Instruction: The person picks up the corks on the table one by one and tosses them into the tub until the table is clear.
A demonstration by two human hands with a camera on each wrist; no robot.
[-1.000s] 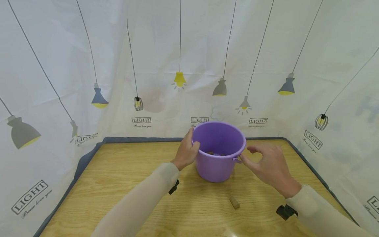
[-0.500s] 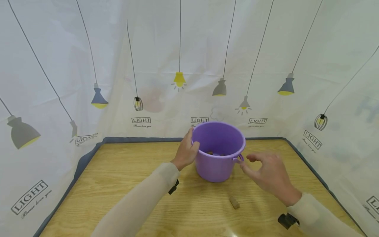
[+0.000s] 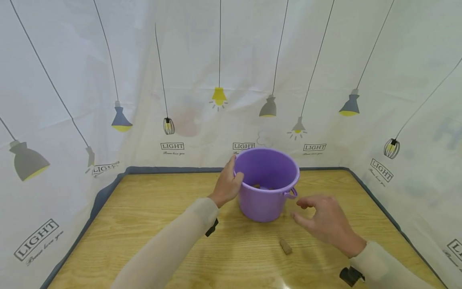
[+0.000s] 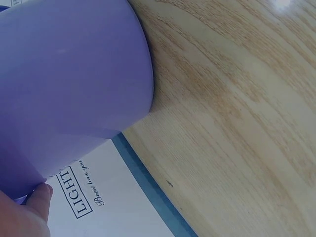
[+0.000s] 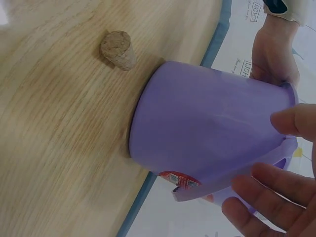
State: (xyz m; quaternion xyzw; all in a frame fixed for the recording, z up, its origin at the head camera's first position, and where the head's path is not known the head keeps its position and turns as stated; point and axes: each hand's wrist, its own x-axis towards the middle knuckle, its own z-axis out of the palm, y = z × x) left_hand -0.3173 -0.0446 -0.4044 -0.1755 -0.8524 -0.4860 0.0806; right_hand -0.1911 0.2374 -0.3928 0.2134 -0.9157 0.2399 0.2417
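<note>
A purple plastic bucket (image 3: 262, 206) stands upright on the wooden table. My left hand (image 3: 226, 186) grips its rim on the left side, thumb toward the inside. Off the bucket's right side, my right hand (image 3: 326, 218) is held in the air with parted, slightly bent fingers and nothing between them. The bucket's purple handle (image 5: 224, 181) hangs along its side in the right wrist view, close to those fingers. A cork stopper (image 3: 285, 246) lies on the table in front of the bucket. Small brown pieces (image 3: 256, 186) show at the bucket's bottom, mostly hidden by the rim.
The wood-grain table (image 3: 151, 216) extends on both sides of the bucket. A white curtain (image 3: 195, 132) printed with lamps surrounds its back and sides, with a blue-grey border along the edge. A red sticker (image 5: 180, 178) is on the bucket.
My right hand has drawn down and slightly away from the bucket's rim and handle, and the handle shows more fully. My left hand, the bucket and the cork stopper look unmoved.
</note>
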